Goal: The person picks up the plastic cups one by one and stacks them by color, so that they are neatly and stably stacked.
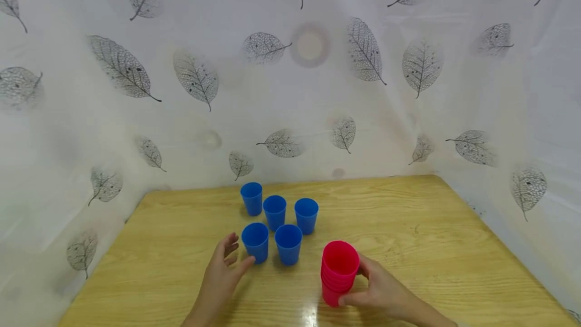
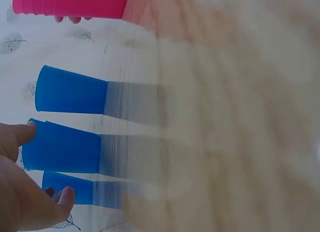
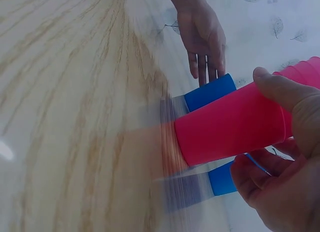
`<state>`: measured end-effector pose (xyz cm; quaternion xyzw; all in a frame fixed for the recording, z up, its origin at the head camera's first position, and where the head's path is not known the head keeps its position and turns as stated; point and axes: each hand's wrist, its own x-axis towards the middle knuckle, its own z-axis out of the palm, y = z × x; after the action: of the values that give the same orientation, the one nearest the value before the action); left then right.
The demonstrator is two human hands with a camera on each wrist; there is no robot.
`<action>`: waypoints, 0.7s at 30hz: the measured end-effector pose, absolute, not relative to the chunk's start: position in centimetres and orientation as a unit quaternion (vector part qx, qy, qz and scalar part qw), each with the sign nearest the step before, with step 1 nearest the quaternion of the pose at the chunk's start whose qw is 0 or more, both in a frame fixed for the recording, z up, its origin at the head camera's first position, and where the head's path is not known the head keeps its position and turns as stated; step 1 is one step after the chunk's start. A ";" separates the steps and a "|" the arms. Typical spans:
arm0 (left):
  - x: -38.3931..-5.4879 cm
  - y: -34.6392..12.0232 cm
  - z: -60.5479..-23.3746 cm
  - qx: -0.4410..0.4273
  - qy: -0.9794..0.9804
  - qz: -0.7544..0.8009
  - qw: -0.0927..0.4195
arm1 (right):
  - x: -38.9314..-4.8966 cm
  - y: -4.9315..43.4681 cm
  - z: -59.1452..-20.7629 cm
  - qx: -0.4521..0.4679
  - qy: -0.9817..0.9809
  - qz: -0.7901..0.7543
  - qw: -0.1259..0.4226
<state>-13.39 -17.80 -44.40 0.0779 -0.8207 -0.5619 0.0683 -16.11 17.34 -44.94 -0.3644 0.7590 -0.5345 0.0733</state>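
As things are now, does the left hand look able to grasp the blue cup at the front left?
Probably yes: the left hand is open right beside the front-left blue cup, and nothing appears to stand between them. I cannot tell whether they touch.

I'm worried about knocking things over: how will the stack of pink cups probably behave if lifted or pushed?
The stack of pink cups is probably light and fairly stiff, as its walls look like thin, smooth plastic. Pushed near the top, it may tip, since it narrows toward its base. Lifted by the top rim alone, lower cups might slip off, being only nested.
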 end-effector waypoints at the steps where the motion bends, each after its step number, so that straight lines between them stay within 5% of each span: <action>1: -13.6 -17.9 -44.5 0.070 -0.821 -0.562 0.069 | -16.1 17.3 -45.0 -0.363 0.758 -0.537 0.077; 14: -15.6 -17.1 -44.6 0.040 -0.815 -0.575 0.056 | -16.1 17.2 -44.9 -0.336 0.767 -0.539 0.094; 21: -15.9 -16.9 -44.7 0.037 -0.818 -0.570 0.062 | -16.6 18.0 -44.8 -0.326 0.786 -0.522 0.055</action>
<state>-15.93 -16.91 -44.75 0.0370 -0.8184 -0.5701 0.0615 -16.64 18.03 -44.80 -0.3262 0.7864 -0.5216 0.0551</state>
